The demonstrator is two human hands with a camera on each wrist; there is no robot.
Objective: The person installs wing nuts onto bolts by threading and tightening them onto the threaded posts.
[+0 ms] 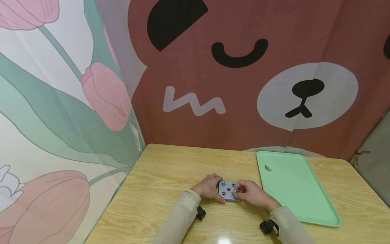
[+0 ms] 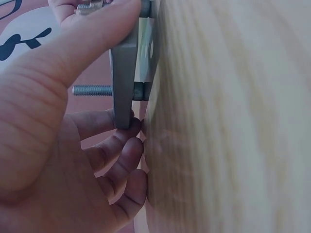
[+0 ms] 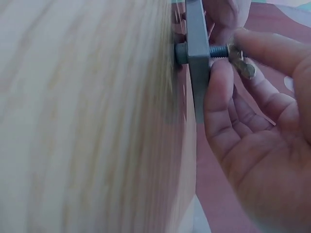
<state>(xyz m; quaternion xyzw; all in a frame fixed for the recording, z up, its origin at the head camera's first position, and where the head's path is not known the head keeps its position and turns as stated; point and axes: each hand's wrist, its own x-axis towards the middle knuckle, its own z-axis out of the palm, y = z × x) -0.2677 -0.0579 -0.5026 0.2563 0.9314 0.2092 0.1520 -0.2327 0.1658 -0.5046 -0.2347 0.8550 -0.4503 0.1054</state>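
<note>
From afar, I see the gray plate (image 1: 229, 195) well in from the desk's (image 1: 137, 203) left edge. The bolts (image 2: 92, 91) have their heads underneath, which seem to prop it up. My left hand (image 1: 210, 187) grips its left end, I think so it won't spin. My right hand (image 1: 250, 193) pinches a brass nut (image 3: 248, 71) on one bolt. Another brass piece (image 1: 267, 168) sits near the tray's (image 1: 300, 200) back left corner, likely for easy reach.

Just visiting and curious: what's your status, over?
Left grip holds rectangular grey metal plate. Right grip pinches brassy metal wing nut on threaded metal bolt. No obstruction visible.
</note>
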